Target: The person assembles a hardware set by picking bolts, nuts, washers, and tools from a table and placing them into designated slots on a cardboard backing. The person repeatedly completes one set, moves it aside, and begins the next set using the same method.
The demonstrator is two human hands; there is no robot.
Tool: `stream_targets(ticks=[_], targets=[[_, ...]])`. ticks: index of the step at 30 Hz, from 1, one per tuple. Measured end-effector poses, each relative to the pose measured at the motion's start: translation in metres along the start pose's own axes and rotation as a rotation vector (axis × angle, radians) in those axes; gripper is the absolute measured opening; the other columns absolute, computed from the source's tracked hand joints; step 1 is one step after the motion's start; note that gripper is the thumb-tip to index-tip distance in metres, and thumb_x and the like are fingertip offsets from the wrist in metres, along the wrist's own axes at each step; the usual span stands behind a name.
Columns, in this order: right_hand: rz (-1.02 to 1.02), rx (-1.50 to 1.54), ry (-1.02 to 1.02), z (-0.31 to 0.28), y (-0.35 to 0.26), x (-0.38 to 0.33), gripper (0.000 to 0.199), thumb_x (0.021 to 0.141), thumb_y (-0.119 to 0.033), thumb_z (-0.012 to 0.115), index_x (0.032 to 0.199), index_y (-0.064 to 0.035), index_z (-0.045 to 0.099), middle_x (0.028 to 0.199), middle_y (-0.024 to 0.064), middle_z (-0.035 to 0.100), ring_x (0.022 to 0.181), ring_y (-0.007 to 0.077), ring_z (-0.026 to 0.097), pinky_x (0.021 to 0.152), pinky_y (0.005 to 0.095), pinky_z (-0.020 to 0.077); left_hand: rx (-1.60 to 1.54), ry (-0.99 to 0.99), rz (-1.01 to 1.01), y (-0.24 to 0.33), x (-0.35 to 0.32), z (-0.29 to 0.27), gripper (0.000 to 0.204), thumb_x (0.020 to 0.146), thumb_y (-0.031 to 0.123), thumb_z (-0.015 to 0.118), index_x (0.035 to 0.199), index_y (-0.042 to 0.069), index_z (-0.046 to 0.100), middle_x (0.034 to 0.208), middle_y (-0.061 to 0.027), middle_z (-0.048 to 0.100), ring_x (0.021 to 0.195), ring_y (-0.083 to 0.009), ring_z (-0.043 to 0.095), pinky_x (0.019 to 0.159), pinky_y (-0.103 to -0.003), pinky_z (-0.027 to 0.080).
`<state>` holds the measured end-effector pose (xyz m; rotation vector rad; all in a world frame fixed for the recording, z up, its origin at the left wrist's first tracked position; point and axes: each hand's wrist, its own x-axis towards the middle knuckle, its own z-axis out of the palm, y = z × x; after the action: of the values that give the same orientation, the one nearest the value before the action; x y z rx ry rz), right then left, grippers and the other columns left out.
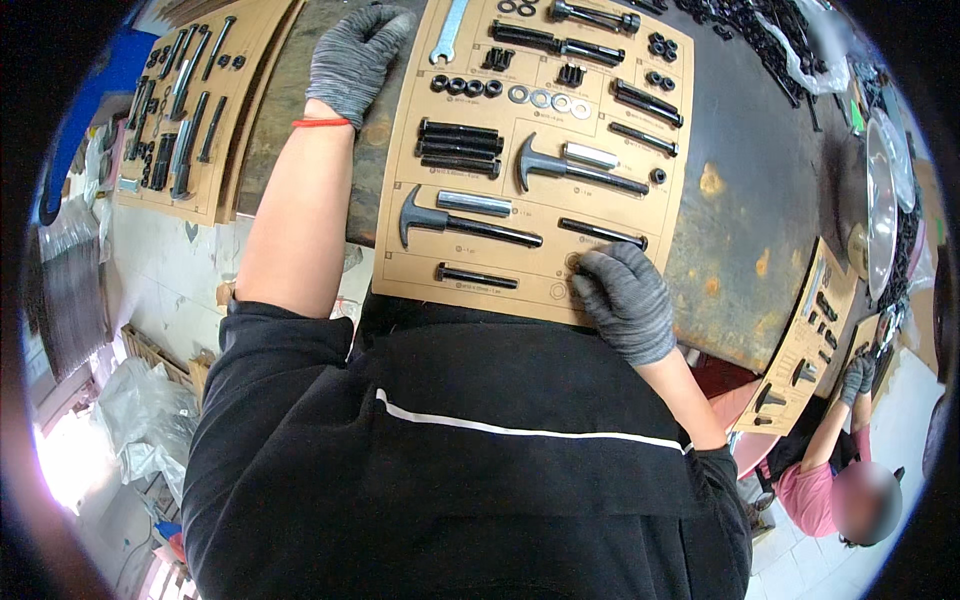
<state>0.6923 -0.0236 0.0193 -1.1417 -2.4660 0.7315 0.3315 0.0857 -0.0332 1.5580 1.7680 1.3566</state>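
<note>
While a cardboard sheet (408, 275) lies at the near edge of the metal surface (735, 250), both gloved hands are at its sides. The left hand (360, 65) is curled just beside the sheet's left edge; whether it grips anything, I cannot tell. The right hand (630, 300) bends over the sheet's near right corner, by the end of a black bolt (595, 231), its fingertips partly hidden, so I cannot tell whether they hold something. Two hammer-shaped pieces (430, 218) lie across the sheet, with black nuts (456, 86) and a wrench (450, 35) farther up near its left edge, and washers (541, 98) right of the nuts.
</note>
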Motion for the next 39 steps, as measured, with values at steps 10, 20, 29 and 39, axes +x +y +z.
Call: stream_targets(ticks=[10, 20, 29, 39], targets=[[0.134, 0.011, -0.044, 0.000, -0.003, -0.008, 0.021, 0.073, -0.015, 0.072, 0.091, -0.0057, 0.064, 0.085, 0.0126, 0.060, 0.078, 0.0285, 0.061, 0.069, 0.0359, 0.0512, -0.098, 0.045, -0.065, 0.005, -0.006, 0.001, 0.017, 0.084, 0.018, 0.067, 0.092, 0.003, 0.066, 0.080, -0.0012, 0.065, 0.071, -0.0095, 0.056, 0.067, -0.025, 0.046], [0.002, 0.105, -0.043, -0.007, -0.008, -0.009, 0.027, 0.076, -0.028, 0.071, 0.094, -0.0098, 0.065, 0.082, 0.0083, 0.062, 0.075, 0.0256, 0.061, 0.065, 0.0341, 0.0498, 0.229, -0.064, -0.216, 0.013, -0.005, -0.008, 0.037, 0.085, 0.037, 0.062, 0.109, 0.010, 0.065, 0.088, -0.0087, 0.069, 0.077, -0.0158, 0.062, 0.072, -0.028, 0.047], [0.338, -0.093, 0.428, -0.062, 0.140, 0.118, 0.036, 0.090, -0.028, 0.052, 0.117, -0.0056, 0.057, 0.114, 0.0184, 0.059, 0.108, 0.0332, 0.055, 0.095, 0.0403, 0.0417, 0.149, -0.090, -0.312, 0.078, -0.077, -0.060, 0.028, 0.085, 0.019, 0.063, 0.104, -0.001, 0.063, 0.093, -0.0124, 0.067, 0.087, -0.0178, 0.061, 0.081, -0.029, 0.046], [0.254, -0.130, 0.422, -0.056, 0.173, 0.207, 0.034, 0.086, -0.031, 0.054, 0.110, -0.0082, 0.063, 0.112, 0.0173, 0.061, 0.107, 0.0335, 0.056, 0.095, 0.0404, 0.0417, -0.077, -0.734, -0.574, 0.119, -0.188, -0.125, 0.034, 0.083, 0.035, 0.063, 0.094, 0.002, 0.067, 0.078, -0.0061, 0.064, 0.068, -0.0130, 0.060, 0.062, -0.027, 0.049]])
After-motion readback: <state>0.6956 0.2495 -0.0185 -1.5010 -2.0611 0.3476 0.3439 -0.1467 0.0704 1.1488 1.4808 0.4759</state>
